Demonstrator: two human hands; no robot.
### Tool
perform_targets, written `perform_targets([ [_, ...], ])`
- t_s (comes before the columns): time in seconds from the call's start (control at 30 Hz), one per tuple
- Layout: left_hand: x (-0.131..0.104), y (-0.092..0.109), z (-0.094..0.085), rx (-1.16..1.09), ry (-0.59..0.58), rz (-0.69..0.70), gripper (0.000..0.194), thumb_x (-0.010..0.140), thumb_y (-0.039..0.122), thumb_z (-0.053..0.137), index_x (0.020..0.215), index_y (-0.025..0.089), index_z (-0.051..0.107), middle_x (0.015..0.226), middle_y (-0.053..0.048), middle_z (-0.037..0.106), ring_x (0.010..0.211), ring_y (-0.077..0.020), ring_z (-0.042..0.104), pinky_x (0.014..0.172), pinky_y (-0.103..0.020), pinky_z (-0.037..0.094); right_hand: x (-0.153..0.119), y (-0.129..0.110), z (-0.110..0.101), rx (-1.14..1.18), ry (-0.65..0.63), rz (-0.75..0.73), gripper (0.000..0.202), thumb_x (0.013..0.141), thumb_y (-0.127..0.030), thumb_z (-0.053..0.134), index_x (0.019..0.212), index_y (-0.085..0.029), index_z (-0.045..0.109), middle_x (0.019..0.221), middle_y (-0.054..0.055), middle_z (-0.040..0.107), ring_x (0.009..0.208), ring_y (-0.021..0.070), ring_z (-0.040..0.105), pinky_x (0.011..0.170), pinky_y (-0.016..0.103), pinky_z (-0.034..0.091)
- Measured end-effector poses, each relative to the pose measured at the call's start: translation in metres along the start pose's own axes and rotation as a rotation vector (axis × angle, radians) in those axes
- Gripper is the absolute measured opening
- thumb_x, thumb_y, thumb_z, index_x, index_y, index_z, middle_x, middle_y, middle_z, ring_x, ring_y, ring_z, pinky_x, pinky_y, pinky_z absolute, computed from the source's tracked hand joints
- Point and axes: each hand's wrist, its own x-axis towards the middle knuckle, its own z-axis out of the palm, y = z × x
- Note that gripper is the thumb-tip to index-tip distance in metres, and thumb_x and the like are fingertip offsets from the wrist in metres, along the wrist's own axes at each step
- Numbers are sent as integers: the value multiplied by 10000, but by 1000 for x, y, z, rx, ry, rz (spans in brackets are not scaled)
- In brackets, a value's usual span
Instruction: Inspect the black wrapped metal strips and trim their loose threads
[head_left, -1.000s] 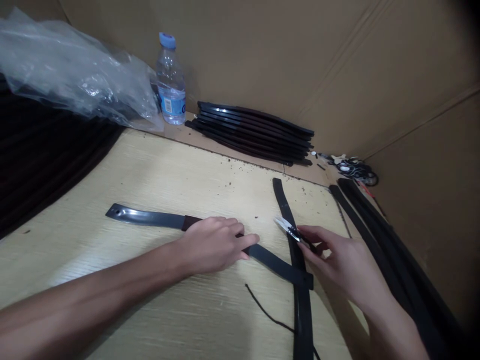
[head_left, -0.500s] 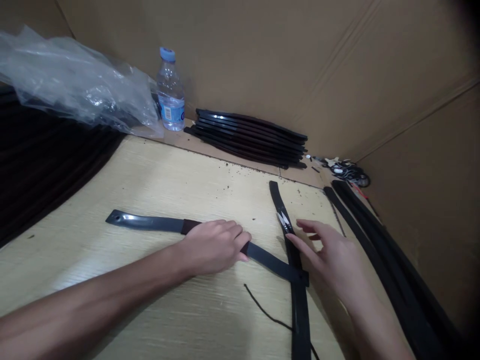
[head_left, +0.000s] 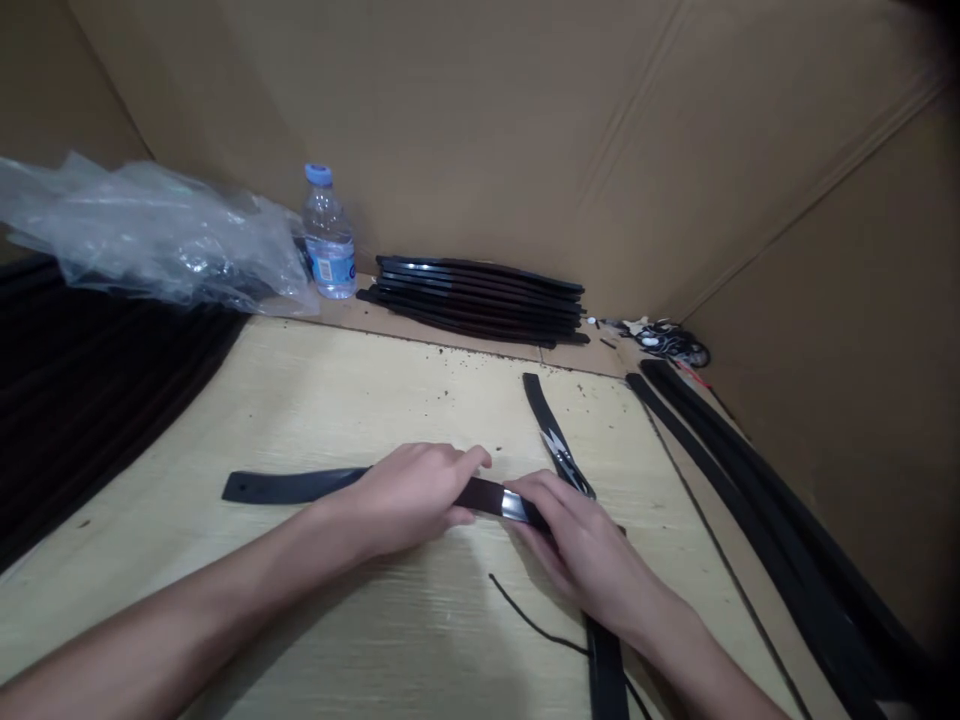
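Note:
A black strap with a dark brown middle part and a hole near its left end runs across the board under both hands. My left hand is closed around its middle. Farther right, my right hand has its fingers wrapped round the same strap, beside a shiny patch. Just beyond the right hand, thread snips with pale blades lie on a longer black strip, which passes beneath the right hand. A thin black cord curves across the board nearer to me.
Behind the board stand a stack of black straps and a water bottle. Clear plastic bags lie over dark material at left. More long black strips line the right side, below tangled scraps. Cardboard walls enclose the back.
My right hand has moved left from beside the snips and closed on the strap. The left hand has shifted slightly left along with the strap. The view has tilted upward a little.

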Motion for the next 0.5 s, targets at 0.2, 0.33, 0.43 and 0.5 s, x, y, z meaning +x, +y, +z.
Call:
perform_targets([
  [0.2,-3,-21,-25,67,32,-39,274,819,289,563,1085,234,533,932,-48,662,814,-236,627,676,-316,448,-9,16,-23,-101,100,63,269,898,-228,486,1166,-207,492,1055,79,569,911,211,589,797,361,512],
  [0.33,-3,-36,-31,87,15,-56,277,831,396,547,1058,236,556,918,-49,661,802,-236,620,664,-314,447,-12,29,-32,-178,137,66,277,899,-241,496,1173,-203,517,1042,86,596,914,211,611,800,355,524],
  [0.43,-1,-41,-26,84,37,-21,302,867,427,492,1088,229,556,958,-56,653,853,-234,614,723,-328,461,-11,36,-33,-229,161,41,271,898,-262,505,1156,-189,548,1021,97,632,894,222,636,781,359,542],
  [0.5,0,-41,-19,98,71,12,314,895,405,453,1118,206,548,980,-73,643,883,-230,607,764,-339,465,-10,39,-31,-250,181,28,282,896,-286,510,1148,-171,563,1008,114,653,894,242,646,779,381,546],
])
